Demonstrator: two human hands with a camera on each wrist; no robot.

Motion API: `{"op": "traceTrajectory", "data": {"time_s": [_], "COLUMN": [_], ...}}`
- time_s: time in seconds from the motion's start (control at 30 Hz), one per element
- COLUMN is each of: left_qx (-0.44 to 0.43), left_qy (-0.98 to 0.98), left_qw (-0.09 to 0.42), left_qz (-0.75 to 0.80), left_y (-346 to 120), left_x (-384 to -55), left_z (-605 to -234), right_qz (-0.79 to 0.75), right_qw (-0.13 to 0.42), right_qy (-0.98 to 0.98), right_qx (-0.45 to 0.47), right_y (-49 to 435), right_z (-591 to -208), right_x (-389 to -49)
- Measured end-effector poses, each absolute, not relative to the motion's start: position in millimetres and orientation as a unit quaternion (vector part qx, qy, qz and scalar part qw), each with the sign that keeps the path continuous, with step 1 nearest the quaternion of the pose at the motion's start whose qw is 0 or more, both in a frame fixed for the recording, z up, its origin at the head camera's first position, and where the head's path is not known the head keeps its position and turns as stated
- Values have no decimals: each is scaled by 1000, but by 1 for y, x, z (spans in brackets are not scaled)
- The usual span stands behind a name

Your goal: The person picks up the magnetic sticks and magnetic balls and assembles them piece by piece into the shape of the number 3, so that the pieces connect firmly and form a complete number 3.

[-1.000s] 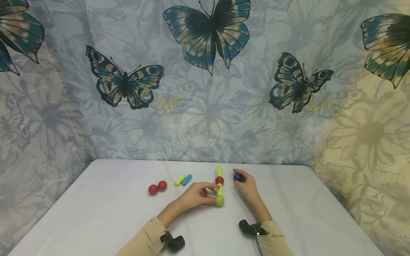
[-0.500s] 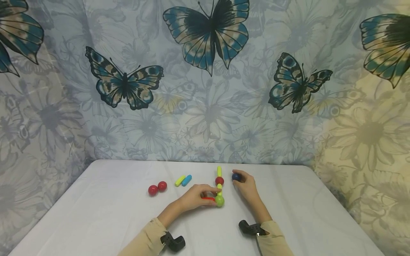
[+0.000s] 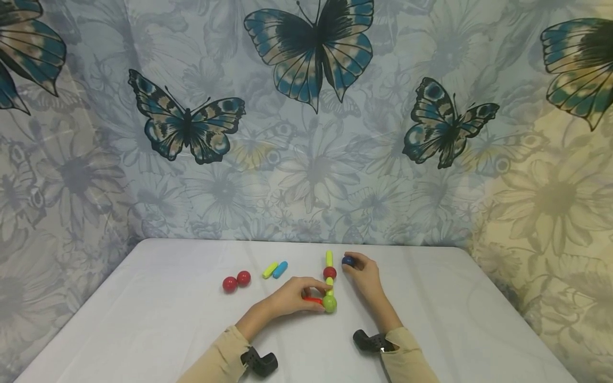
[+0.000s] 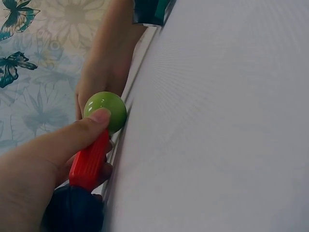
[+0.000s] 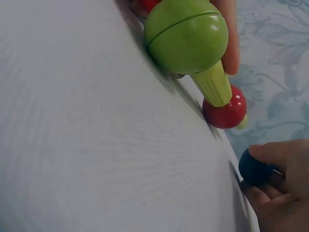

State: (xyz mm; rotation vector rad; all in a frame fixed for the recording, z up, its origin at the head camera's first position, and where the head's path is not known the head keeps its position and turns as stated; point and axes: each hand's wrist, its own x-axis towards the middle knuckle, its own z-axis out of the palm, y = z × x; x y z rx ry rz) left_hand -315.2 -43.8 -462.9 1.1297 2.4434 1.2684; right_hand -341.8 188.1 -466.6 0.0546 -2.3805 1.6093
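My left hand (image 3: pixel 289 295) grips the near end of a joined chain, its thumb on a green ball (image 3: pixel 329 304). A red rod (image 4: pixel 91 162) runs from that ball under the palm, with a dark blue rounded piece (image 4: pixel 73 208) at its other end. Away from me, a yellow-green rod (image 5: pixel 214 86) links the green ball to a red ball (image 3: pixel 329 272), and another yellow-green rod (image 3: pixel 329 258) sticks out beyond it. To the right of this far rod, my right hand (image 3: pixel 366 274) pinches a dark blue ball (image 3: pixel 348 261), apart from the chain.
On the white table (image 3: pixel 158 319), a pair of loose red balls (image 3: pixel 230 284) lies at the left. Between them and the chain lie a yellow-green rod (image 3: pixel 270 269) and a blue rod (image 3: pixel 280 269). A butterfly-print cloth (image 3: pixel 306 175) hangs behind the table.
My right hand has moved slightly left with the blue ball, closer to the chain's far rod. Under my left hand the red rod has come into view.
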Motion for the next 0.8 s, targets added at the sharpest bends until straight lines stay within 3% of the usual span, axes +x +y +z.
{"op": "traceTrajectory", "data": {"time_s": [0.8], "left_qx": [410], "left_qy": [804], "left_qw": [92], "left_qz": [421], "left_y": [-41], "left_x": [-313], "left_z": [-460], "right_qz": [572], "right_qw": [132], "right_qy": [-809], "right_qx": [-36], "right_y": [174], "right_z": [-460], "right_x": [-370]}}
